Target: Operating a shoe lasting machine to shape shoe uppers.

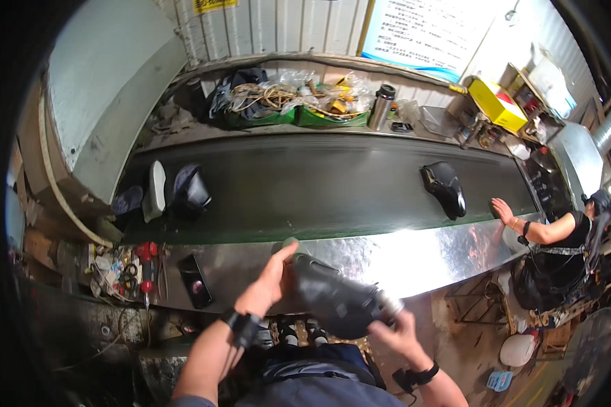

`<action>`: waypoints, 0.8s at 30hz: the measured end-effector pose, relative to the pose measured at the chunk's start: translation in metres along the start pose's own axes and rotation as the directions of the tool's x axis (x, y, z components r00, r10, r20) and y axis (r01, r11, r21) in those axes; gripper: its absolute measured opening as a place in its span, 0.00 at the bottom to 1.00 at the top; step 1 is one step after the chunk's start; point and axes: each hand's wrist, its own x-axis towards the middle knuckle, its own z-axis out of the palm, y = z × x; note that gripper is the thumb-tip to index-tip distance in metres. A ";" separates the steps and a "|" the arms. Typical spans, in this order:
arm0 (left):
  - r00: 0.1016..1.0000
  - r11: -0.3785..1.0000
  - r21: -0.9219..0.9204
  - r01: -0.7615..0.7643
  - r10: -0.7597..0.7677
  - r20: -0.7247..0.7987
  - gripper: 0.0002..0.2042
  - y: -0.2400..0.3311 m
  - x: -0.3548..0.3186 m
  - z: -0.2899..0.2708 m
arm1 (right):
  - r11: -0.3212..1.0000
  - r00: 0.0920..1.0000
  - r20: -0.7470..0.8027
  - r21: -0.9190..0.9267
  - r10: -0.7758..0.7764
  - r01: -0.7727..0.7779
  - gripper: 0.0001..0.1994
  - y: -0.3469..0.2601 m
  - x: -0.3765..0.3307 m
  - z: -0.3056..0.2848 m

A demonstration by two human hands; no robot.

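In front of my body I hold a black, glossy, saddle-shaped piece point(336, 295), tilted and blurred by motion. My left hand point(268, 278) grips its upper left end, above the near edge of the metal counter. At its lower right end my right hand point(400, 336) is closed, fingers curled beside a small pale roundish thing point(390, 302) pressed against the piece. The blur hides what that thing is. Another black saddle-shaped piece point(445, 188) lies on the dark conveyor belt point(305, 183). Toward the belt's left end lie a white piece point(155, 191) and a dark, partly shiny piece point(192, 188).
A phone point(195, 281) lies on the metal counter point(414, 258), beside a red power tool point(146, 264). Green bins point(332, 119) of bags and cords, a steel thermos point(382, 106) and a yellow box point(497, 105) line the back. A co-worker point(557, 237) sits at right, one hand over the belt.
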 end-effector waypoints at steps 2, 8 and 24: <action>0.972 0.916 0.379 -0.132 0.195 -0.133 0.18 0.006 0.021 -0.034 | 0.858 0.887 0.151 -0.226 -0.437 0.462 0.30 -0.005 -0.003 0.033; 0.381 -0.159 0.946 -0.283 0.886 0.263 0.13 0.020 0.098 -0.066 | 0.826 0.827 -0.177 -0.318 -0.534 0.466 0.51 0.079 0.010 0.123; 0.642 0.116 0.969 0.217 0.731 -0.231 0.41 -0.035 0.067 -0.024 | 0.972 0.955 0.229 -0.099 -0.187 0.214 0.50 0.077 0.011 0.088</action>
